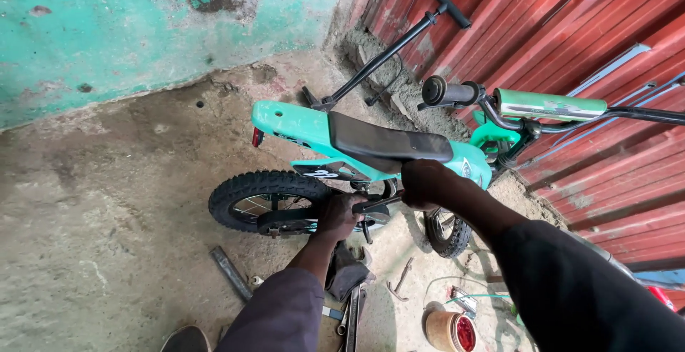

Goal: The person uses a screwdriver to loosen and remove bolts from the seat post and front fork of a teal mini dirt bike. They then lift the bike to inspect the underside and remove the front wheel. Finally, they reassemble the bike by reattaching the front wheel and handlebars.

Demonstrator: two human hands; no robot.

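You're on a rough concrete floor (107,202) in a corner, with a patchy turquoise wall (107,31) on one side and red corrugated metal sheeting (571,31) on the other. A small turquoise kids' bike (300,123) with a black seat (385,145) stands right in front of you, its rear wheel (267,198) with the knobby tyre on the floor to the left and the front wheel (448,234) partly hidden behind your arm. Your left hand (341,215) is clenched around a dark tool (378,203) low by the rear wheel, and your right hand (424,183) is closed on the frame just under the seat, touching that same tool's end. A black floor pump (399,41) leans against the red sheeting behind the bike. Loose tools (353,309) and a round tin (449,330) lie on the floor near your arms.
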